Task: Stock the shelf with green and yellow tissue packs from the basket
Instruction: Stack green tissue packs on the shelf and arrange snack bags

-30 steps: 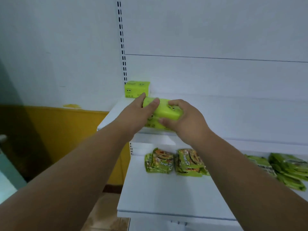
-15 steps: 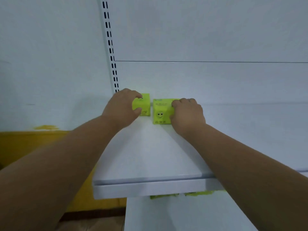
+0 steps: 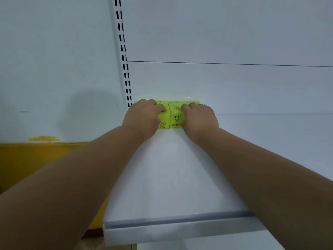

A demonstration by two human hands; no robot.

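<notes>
White shelving filled most of my view, a slotted upright (image 3: 124,56) running down its back panel at eleven o'clock. On the white shelf (image 3: 173,174) two green and yellow tissue packs sat side by side, touching, pushed up against the back panel beside the foot of the upright. My left hand (image 3: 143,120) lay over the left pack (image 3: 163,121), fingers curled across its top and front. My right hand (image 3: 199,120) covered the right pack (image 3: 175,116), fingers bent over its top, the smiling face on its front showing just at nine o'clock from my knuckles. Both forearms reached in from six o'clock. Off at eight o'clock, a yellow wall band (image 3: 36,159) sat below white paint.
</notes>
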